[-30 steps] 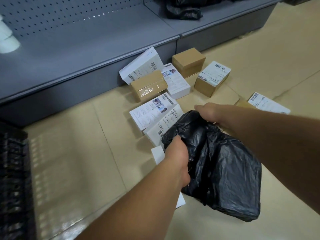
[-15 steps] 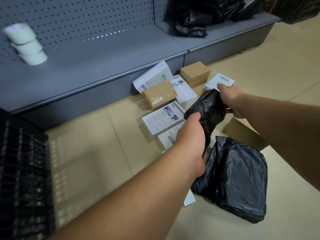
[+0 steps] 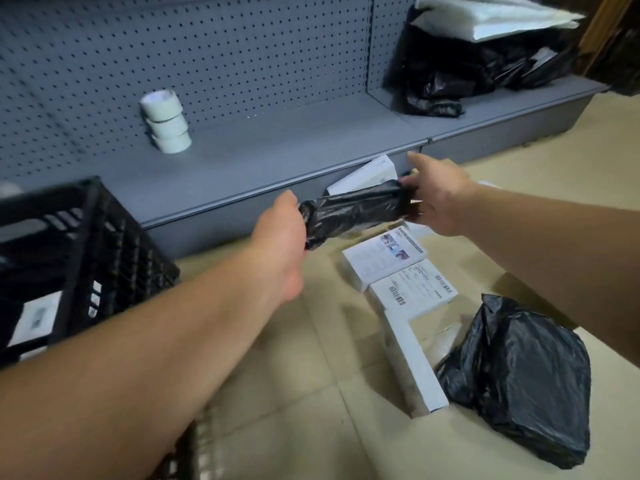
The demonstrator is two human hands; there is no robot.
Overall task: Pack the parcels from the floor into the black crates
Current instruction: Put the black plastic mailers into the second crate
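Bare floor [image 3: 277,393] lies open between the crate [image 3: 79,258] at left and the white boxes [image 3: 398,271] at right. The shelf edge [image 3: 277,185] bounds it at the far side. A black bag [image 3: 519,382] blocks the floor beside the boxes at right. The shelf top is open right of the tape rolls [image 3: 166,121].

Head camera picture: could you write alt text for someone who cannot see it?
Two bare hands, left hand and right hand, hold a small black-wrapped parcel in the air by its ends, above white boxes and a larger black bag on the floor. A black crate stands at left, before a grey shelf bearing stacked tape rolls.
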